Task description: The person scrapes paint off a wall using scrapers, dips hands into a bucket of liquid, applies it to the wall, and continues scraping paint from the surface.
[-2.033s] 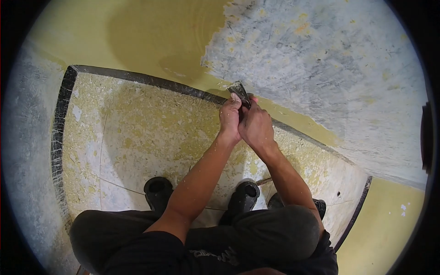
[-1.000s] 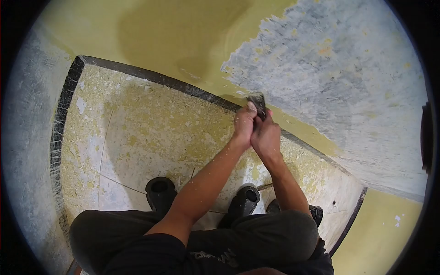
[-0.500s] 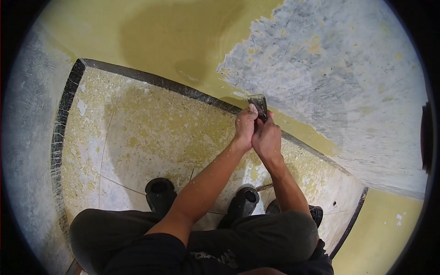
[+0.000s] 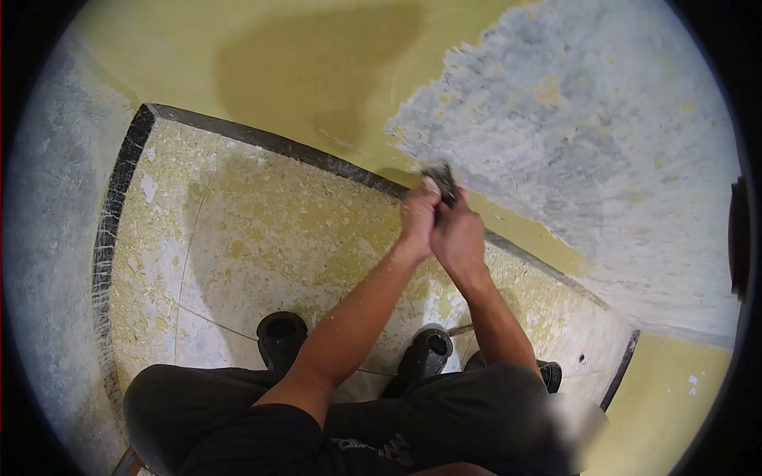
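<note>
The head view showed the left hand (image 4: 418, 213) and the right hand (image 4: 460, 234) both closed tight on the scraper (image 4: 439, 176). They were side by side, with the right hand around the lower end and the left thumb up near the blade. Half a second before, the blade looked sharp; now it was a smear and leaned a bit differently, so it was likely moving fast. It was low by the wall (image 4: 317, 63), near the bottom edge of the gray patch (image 4: 556, 143), just above the black strip (image 4: 270, 141). Whether its tip touched the wall, I cannot tell.

The gray patch looked about as big as before, and a yellow band was left below it. Bits of paint lay on the floor (image 4: 294, 230). A pale blur (image 4: 573, 420) had come up beside the right knee (image 4: 508, 397), too fuzzy to name.
</note>
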`<move>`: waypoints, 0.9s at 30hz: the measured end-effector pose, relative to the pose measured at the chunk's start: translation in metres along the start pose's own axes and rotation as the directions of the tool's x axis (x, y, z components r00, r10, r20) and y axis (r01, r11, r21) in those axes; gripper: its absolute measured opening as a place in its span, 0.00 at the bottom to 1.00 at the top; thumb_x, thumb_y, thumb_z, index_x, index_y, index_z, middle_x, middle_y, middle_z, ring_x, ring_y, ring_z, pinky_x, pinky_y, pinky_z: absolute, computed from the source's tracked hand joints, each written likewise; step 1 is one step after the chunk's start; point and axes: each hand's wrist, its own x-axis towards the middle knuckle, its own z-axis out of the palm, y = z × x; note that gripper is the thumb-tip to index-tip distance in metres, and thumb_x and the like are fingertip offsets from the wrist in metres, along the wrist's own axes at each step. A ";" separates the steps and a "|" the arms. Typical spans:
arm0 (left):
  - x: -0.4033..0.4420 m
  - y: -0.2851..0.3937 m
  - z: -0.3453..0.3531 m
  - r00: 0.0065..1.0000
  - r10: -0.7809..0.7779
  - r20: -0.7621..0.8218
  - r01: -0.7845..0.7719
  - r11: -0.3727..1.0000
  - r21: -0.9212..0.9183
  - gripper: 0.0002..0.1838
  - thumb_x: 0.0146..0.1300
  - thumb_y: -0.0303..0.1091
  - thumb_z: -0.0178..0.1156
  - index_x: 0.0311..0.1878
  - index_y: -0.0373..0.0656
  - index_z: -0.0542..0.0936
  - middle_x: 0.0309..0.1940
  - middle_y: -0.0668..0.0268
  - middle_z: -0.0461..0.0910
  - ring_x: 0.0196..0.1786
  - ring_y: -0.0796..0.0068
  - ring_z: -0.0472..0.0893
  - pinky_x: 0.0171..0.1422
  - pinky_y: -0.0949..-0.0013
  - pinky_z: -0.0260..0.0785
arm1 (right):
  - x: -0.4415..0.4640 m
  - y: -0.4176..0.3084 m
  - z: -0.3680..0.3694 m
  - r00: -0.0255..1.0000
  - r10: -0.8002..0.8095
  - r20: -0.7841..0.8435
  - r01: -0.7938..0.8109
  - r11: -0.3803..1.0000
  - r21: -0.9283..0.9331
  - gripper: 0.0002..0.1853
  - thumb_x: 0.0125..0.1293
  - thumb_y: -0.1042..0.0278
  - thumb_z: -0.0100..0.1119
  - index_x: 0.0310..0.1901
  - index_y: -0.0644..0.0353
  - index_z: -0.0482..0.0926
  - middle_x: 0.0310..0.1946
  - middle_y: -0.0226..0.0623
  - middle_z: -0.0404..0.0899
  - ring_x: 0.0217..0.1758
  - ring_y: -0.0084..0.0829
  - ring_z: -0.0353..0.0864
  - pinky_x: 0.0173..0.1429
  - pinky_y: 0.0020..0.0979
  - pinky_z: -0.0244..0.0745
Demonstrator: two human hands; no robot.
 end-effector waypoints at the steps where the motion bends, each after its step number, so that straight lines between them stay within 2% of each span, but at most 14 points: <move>1: 0.002 0.005 -0.003 1.000 -0.016 -0.006 0.016 1.000 0.008 0.21 0.71 0.46 0.45 0.41 0.36 0.77 0.35 0.58 0.80 0.36 0.67 0.79 0.46 0.64 0.74 | 0.002 0.000 0.003 0.999 -0.051 0.002 0.051 0.998 -0.039 0.15 0.61 0.70 0.48 0.45 0.73 0.73 0.28 0.61 0.78 0.30 0.58 0.78 0.35 0.51 0.73; 3: 0.004 0.024 -0.009 0.992 -0.110 0.069 0.115 0.990 -0.078 0.23 0.68 0.50 0.48 0.41 0.36 0.77 0.34 0.59 0.80 0.37 0.68 0.79 0.48 0.64 0.73 | 0.007 -0.005 0.003 0.998 -0.016 0.059 0.016 1.000 -0.005 0.15 0.61 0.69 0.49 0.45 0.73 0.73 0.29 0.60 0.78 0.31 0.58 0.78 0.35 0.51 0.74; 5: 0.006 0.015 -0.009 0.991 -0.075 0.113 0.084 0.994 -0.074 0.21 0.69 0.48 0.48 0.42 0.36 0.76 0.32 0.59 0.79 0.37 0.67 0.79 0.48 0.63 0.73 | 0.007 -0.010 -0.003 1.000 0.013 -0.008 -0.012 1.000 0.010 0.15 0.61 0.69 0.49 0.43 0.73 0.73 0.29 0.60 0.78 0.30 0.58 0.79 0.35 0.51 0.74; 8: -0.004 -0.004 0.003 0.999 0.007 0.051 -0.011 0.997 0.076 0.19 0.70 0.46 0.47 0.42 0.37 0.75 0.35 0.57 0.80 0.36 0.67 0.79 0.46 0.65 0.74 | -0.009 0.008 -0.007 0.993 -0.074 -0.087 0.073 0.997 -0.011 0.13 0.60 0.70 0.50 0.40 0.72 0.75 0.25 0.60 0.76 0.28 0.56 0.78 0.32 0.48 0.73; 9: -0.004 -0.009 0.004 0.998 -0.032 0.056 0.027 0.996 0.081 0.20 0.68 0.48 0.49 0.42 0.37 0.75 0.36 0.57 0.80 0.36 0.67 0.79 0.46 0.65 0.74 | -0.008 0.007 -0.007 0.993 -0.086 -0.081 0.086 0.996 -0.015 0.13 0.60 0.70 0.50 0.40 0.72 0.75 0.25 0.60 0.76 0.28 0.56 0.78 0.32 0.48 0.73; 11: 0.001 -0.011 -0.003 0.997 -0.026 0.076 0.025 1.000 0.014 0.20 0.68 0.47 0.49 0.42 0.37 0.75 0.36 0.57 0.80 0.36 0.66 0.80 0.45 0.64 0.74 | -0.011 0.006 -0.009 0.992 0.107 -0.062 -0.106 0.994 0.022 0.14 0.62 0.68 0.50 0.39 0.74 0.74 0.24 0.61 0.76 0.28 0.56 0.79 0.31 0.49 0.72; 14: -0.002 0.023 -0.009 0.996 -0.086 0.022 0.088 0.991 -0.103 0.20 0.68 0.47 0.50 0.42 0.36 0.75 0.35 0.58 0.80 0.36 0.65 0.80 0.45 0.62 0.74 | 0.003 -0.015 0.003 0.994 0.059 0.088 -0.054 0.996 -0.066 0.16 0.62 0.67 0.47 0.43 0.74 0.71 0.30 0.61 0.78 0.31 0.56 0.80 0.35 0.50 0.75; 19: 0.005 0.026 -0.020 0.999 -0.016 0.028 0.016 1.000 0.014 0.22 0.67 0.50 0.50 0.42 0.36 0.75 0.35 0.57 0.80 0.37 0.62 0.79 0.46 0.57 0.74 | 0.007 -0.018 0.008 0.996 0.056 0.066 -0.051 0.995 -0.081 0.15 0.63 0.66 0.47 0.42 0.73 0.72 0.30 0.60 0.78 0.31 0.57 0.80 0.36 0.50 0.75; 21: 0.006 0.004 -0.015 0.995 -0.091 0.038 0.093 0.994 -0.062 0.22 0.68 0.50 0.49 0.43 0.37 0.75 0.35 0.56 0.79 0.37 0.60 0.79 0.47 0.56 0.74 | -0.005 0.000 0.001 0.990 -0.102 0.096 0.115 0.983 -0.140 0.15 0.62 0.67 0.48 0.43 0.71 0.72 0.29 0.61 0.78 0.32 0.56 0.80 0.36 0.50 0.75; 22: 0.004 -0.006 -0.014 0.993 -0.098 0.067 0.097 0.995 0.005 0.23 0.67 0.51 0.48 0.44 0.37 0.74 0.36 0.55 0.79 0.37 0.59 0.79 0.48 0.55 0.73 | -0.010 0.004 0.000 0.998 0.035 0.045 -0.027 0.986 -0.162 0.11 0.61 0.68 0.49 0.40 0.63 0.77 0.34 0.56 0.78 0.30 0.55 0.79 0.35 0.48 0.75; 23: 0.006 -0.008 -0.016 0.993 -0.097 0.065 0.098 0.995 -0.004 0.23 0.67 0.51 0.48 0.44 0.37 0.74 0.36 0.55 0.79 0.37 0.59 0.79 0.48 0.55 0.73 | -0.010 0.006 0.001 0.998 0.033 0.052 -0.024 0.985 -0.168 0.11 0.61 0.68 0.49 0.40 0.63 0.77 0.34 0.56 0.78 0.30 0.55 0.79 0.35 0.48 0.75; 25: 0.005 -0.007 -0.014 0.990 -0.107 0.087 0.112 0.992 -0.064 0.23 0.67 0.51 0.48 0.45 0.37 0.73 0.36 0.54 0.79 0.37 0.59 0.79 0.49 0.54 0.73 | -0.010 -0.007 -0.005 0.980 0.199 0.024 -0.194 0.969 -0.153 0.10 0.60 0.67 0.50 0.36 0.64 0.78 0.34 0.56 0.79 0.31 0.55 0.80 0.36 0.48 0.75; 26: 0.006 0.002 -0.020 0.989 -0.143 0.034 0.147 0.981 -0.129 0.18 0.69 0.45 0.46 0.43 0.37 0.74 0.35 0.54 0.79 0.37 0.59 0.78 0.48 0.55 0.73 | -0.006 -0.007 0.001 0.991 0.077 0.112 -0.060 0.988 -0.142 0.15 0.60 0.68 0.47 0.42 0.74 0.72 0.32 0.61 0.78 0.33 0.55 0.81 0.38 0.49 0.76; 27: 0.008 0.015 -0.028 0.988 -0.155 0.029 0.157 0.981 -0.112 0.18 0.69 0.45 0.46 0.43 0.37 0.74 0.35 0.54 0.79 0.37 0.59 0.78 0.48 0.55 0.73 | 0.001 -0.012 0.008 0.990 0.092 0.107 -0.078 0.988 -0.131 0.15 0.60 0.68 0.47 0.42 0.74 0.72 0.32 0.61 0.78 0.33 0.55 0.81 0.38 0.49 0.76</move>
